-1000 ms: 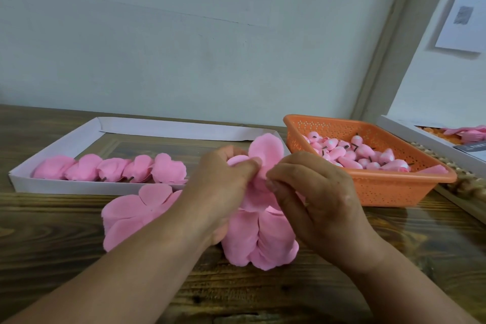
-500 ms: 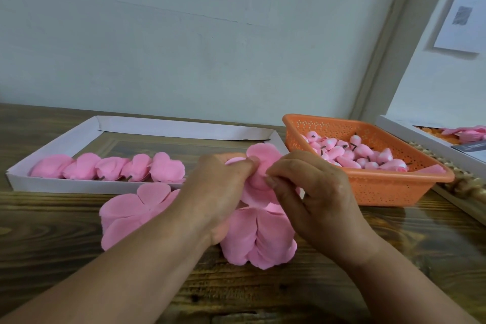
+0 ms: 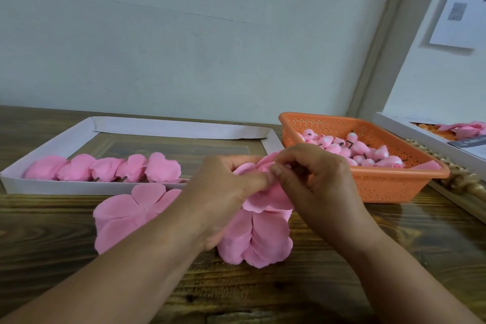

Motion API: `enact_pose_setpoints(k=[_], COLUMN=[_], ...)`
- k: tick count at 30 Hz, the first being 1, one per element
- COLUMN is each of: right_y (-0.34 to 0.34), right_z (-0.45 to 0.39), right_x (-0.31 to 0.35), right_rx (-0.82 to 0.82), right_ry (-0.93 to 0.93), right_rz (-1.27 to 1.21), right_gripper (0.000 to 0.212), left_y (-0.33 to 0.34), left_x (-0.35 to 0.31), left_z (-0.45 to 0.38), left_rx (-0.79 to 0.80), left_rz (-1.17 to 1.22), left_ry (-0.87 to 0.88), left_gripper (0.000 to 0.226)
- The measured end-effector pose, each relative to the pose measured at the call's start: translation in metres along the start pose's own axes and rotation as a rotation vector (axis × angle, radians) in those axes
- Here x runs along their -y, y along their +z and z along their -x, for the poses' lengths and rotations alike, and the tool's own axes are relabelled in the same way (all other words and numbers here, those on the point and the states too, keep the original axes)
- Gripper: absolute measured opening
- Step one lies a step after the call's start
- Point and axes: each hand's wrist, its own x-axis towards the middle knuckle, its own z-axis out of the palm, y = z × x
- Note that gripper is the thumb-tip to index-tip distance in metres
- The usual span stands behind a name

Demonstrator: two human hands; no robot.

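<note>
this looks like a small handcraft workroom where fabric flowers are put together. a wooden table (image 3: 394, 258) stands against a plain pale wall (image 3: 184, 34) and carries sorted stock: a white cardboard tray (image 3: 47, 151) with a row of pink flowers (image 3: 105, 168), an orange plastic basket (image 3: 389, 187) heaped with pink buds (image 3: 355, 150) on short dark stems, and flat pink petal pieces (image 3: 126, 213) loose on the wood. a second white tray (image 3: 394, 126) sits far right, below a printed sheet (image 3: 457, 8) on the wall. the left hand (image 3: 223, 192) and right hand (image 3: 315, 187) pinch a pink petal bloom (image 3: 268, 197).
</note>
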Motion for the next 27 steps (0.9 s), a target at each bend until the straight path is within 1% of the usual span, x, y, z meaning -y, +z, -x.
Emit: enact_pose_setpoints(k=[3,5,7,8,10,12,15,18,21,25,27], right_y=[-0.0001,-0.0005,-0.0018,-0.0031,-0.0046,-0.0044,-0.0038,-0.0047,-0.0032,-0.0012,-0.0021], right_z=[0.0012,0.0013,-0.0002,-0.0010,-0.0026,-0.0033,-0.0040,-0.0040,-0.0031,-0.0017,-0.0004], right_x=[0.0023,0.0020,0.0017,0.0019,0.0012,0.0014,0.0004,0.0006,0.0015,0.0012,0.0014], right_rx=[0.008,0.004,0.014,0.034,0.078,0.068,-0.039,-0.101,-0.071,-0.009,0.034], right_ry=[0.029,0.120,0.251,0.307,0.366,0.370,0.369,0.368,0.361,0.322,0.270], right_rz=[-0.038,-0.132,-0.255,-0.289,-0.334,-0.339,-0.292,-0.274,-0.263,-0.239,-0.195], right_gripper=[0.013,0.017,0.020,0.022,0.015,0.014,0.021,0.023,0.020,0.013,0.011], left_y=[0.0006,0.0012,0.0015,0.0013,0.0008,0.0006,0.0004,0.0036,0.0063,0.0050,0.0055], left_x=[0.0027,0.0032,0.0026,0.0024,0.0030,0.0029,0.0028,0.0038,0.0050,0.0028,0.0007], left_z=[-0.0008,-0.0010,-0.0001,0.0002,-0.0005,-0.0013,-0.0030,-0.0029,-0.0029,-0.0057,-0.0058], left_rx=[-0.021,-0.018,-0.003,-0.002,-0.014,-0.036,-0.089,-0.142,-0.239,-0.424,-0.453], left_rz=[0.005,0.024,0.022,0.018,0.011,0.003,0.019,-0.008,-0.016,0.036,0.042], left_ry=[0.007,0.009,0.006,0.003,-0.011,-0.023,-0.047,-0.057,-0.056,-0.128,-0.142], left_gripper=[0.020,0.031,0.038,0.038,0.032,0.024,0.027,0.020,0.016,0.016,0.016])
